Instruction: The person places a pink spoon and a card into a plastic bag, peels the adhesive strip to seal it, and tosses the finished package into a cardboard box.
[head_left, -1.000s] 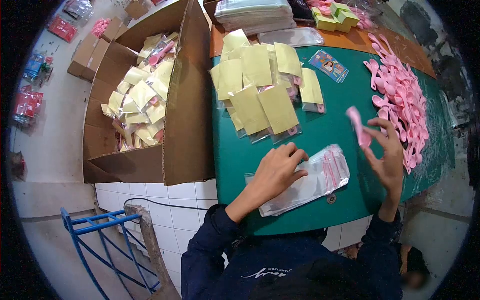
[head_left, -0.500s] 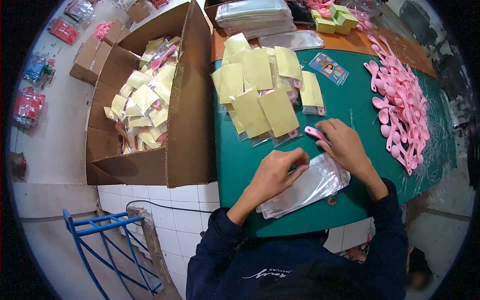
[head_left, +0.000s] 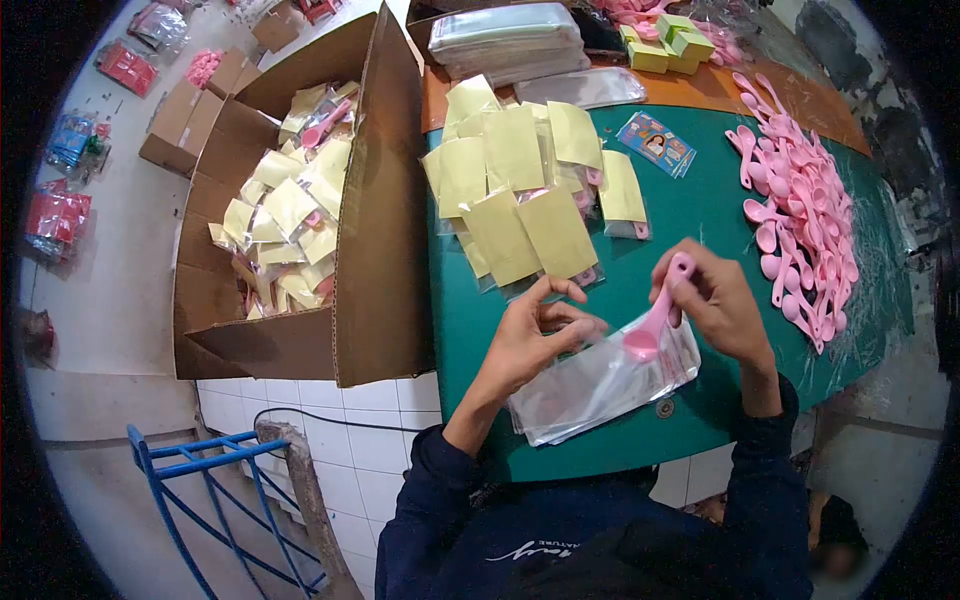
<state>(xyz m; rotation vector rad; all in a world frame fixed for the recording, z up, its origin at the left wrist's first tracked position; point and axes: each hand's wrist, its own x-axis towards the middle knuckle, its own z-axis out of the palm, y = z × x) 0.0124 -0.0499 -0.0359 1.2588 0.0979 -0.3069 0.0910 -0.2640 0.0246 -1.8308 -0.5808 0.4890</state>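
Note:
A pink plastic spoon (head_left: 655, 318) is pinched by its handle in my right hand (head_left: 712, 300), with the bowl pointing down over a stack of clear plastic bags (head_left: 590, 395). My left hand (head_left: 532, 340) hovers at the upper left side of that stack. Its fingers are curled but apart, slightly blurred, and I see nothing between them. Beyond my hands lies a pile of packed bags with pale yellow cards (head_left: 515, 150), some showing pink pieces inside. To the right spreads a heap of pink spoons (head_left: 800, 215).
An open cardboard box (head_left: 375, 220) with more packed bags stands left of the green table (head_left: 480, 420). Blue printed cards (head_left: 657, 143), a thick stack of clear bags (head_left: 510, 40) and small yellow-green boxes (head_left: 670, 45) lie toward the back. A blue metal rack (head_left: 200, 445) is at lower left.
My right hand has turned the spoon from lying sideways to bowl-down over the bags. My left hand has shifted slightly left, and its fingers have spread.

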